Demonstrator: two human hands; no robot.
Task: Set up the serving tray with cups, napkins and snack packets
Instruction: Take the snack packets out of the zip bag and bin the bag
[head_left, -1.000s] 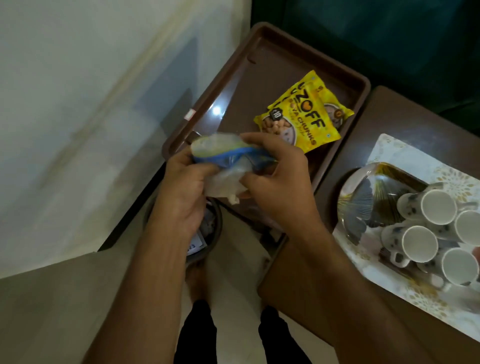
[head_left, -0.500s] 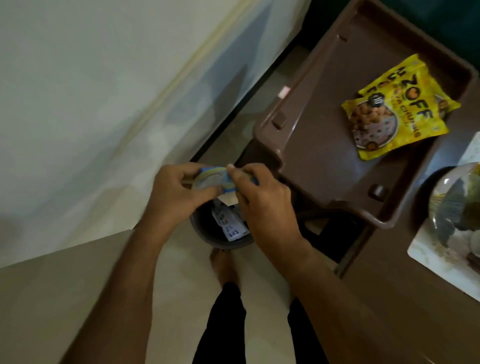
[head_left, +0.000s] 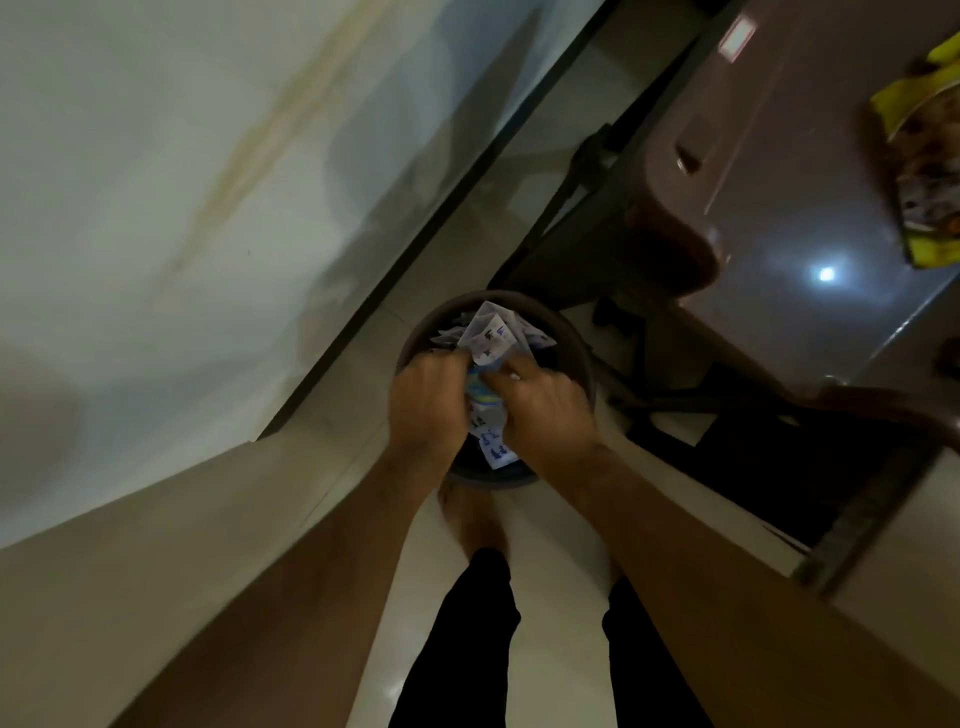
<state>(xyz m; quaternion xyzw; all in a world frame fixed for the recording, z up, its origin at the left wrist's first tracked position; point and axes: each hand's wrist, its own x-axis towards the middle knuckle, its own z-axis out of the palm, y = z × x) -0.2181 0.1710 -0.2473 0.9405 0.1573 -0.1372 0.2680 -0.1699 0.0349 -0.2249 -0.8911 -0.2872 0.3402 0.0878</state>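
Both hands are down inside a round dark waste bin (head_left: 574, 338) on the floor. My left hand (head_left: 428, 397) and my right hand (head_left: 540, 410) pinch a crumpled blue-and-pale plastic wrapper (head_left: 483, 389) between them, over white papers with blue print (head_left: 488, 335) in the bin. The brown serving tray (head_left: 810, 156) sits at the upper right, with a yellow snack packet (head_left: 924, 161) lying in it, cut off by the frame edge. No cups or napkins are in view.
A white wall and dark skirting run along the left. The tray stands on a dark metal frame (head_left: 587, 208) next to the bin. A brown tabletop edge (head_left: 883, 519) is at the right. My legs and a bare foot (head_left: 475, 519) stand just behind the bin.
My view has swung down and left, away from the tray. Both hands have lowered the wrapper from above the bin down into it. The cups and patterned tray have left view.
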